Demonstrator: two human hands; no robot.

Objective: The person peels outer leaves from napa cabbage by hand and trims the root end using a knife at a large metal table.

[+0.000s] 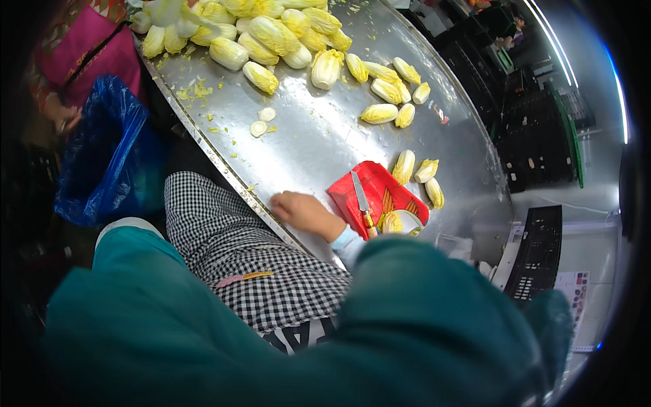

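My right hand (pixel 304 212) rests at the near edge of the steel table (pixel 300 147), its fingers curled downward. Whether anything is under the fingers is hidden. To its right, a knife (pixel 360 192) with a wooden handle lies on a red printed sheet or bag (pixel 344 191). A small pale-yellow Chinese cabbage (pixel 391 222) shows beside the handle. Three more small cabbages (pixel 404 167) sit around the far right corner of the red sheet. Two sliced cabbage stem ends (pixel 258 128) lie farther up the table. My left hand is out of view; its teal sleeve (pixel 135 249) ends in a white cuff.
A large heap of cabbages (pixel 274 35) fills the far end, with leaf scraps (pixel 193 90) nearby. Several others (pixel 379 113) lie farther right. An open blue plastic bag (pixel 109 157) hangs left of the table. Beyond it are another person's hand (pixel 63 116) and pink apron (pixel 96 48).
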